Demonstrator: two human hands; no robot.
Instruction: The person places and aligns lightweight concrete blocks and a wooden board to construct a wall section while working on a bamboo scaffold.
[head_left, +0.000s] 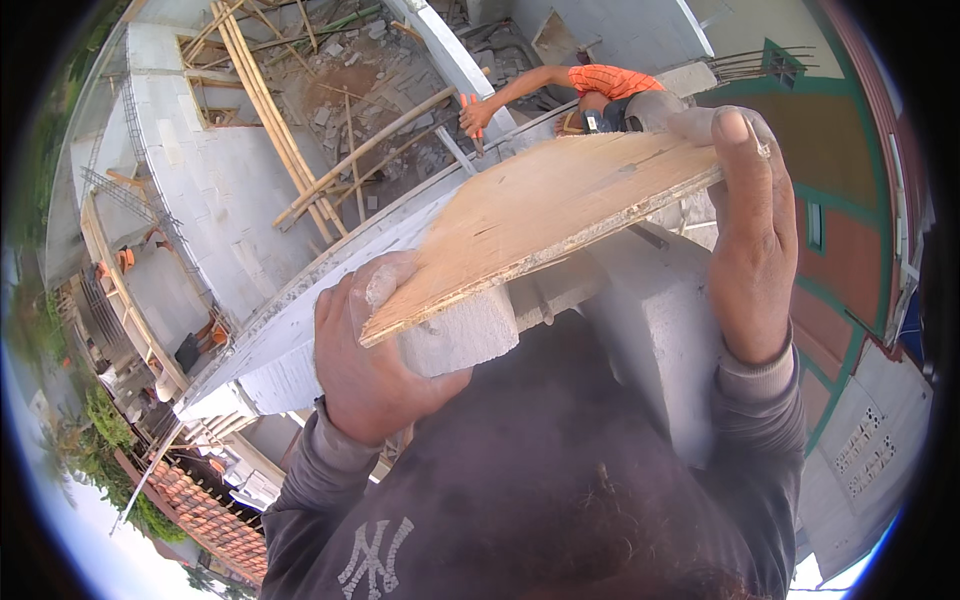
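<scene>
A plywood board (pixel 560 205) with a pale, rough cut edge lies slanted in front of my chest. At its near left corner, my left hand (pixel 350 350) is closed round the board's edge, the fingers partly hidden behind it. My right hand (pixel 755 235) grips the far right end, its thumb pointing up along the edge and its other fingers mostly out of sight. Just below the board, close to my left thumb, is the end of a white block wall (pixel 460 335). Whether the board rests on this wall, I cannot tell.
Ahead, a co-worker in an orange shirt (pixel 610 78) reaches out with a red-handled tool (pixel 478 120). Bamboo poles (pixel 270 120) lean over a rubble-strewn floor (pixel 345 85) below. Bare rebar (pixel 765 62) sticks out near a green-and-brown building (pixel 835 150) on the right.
</scene>
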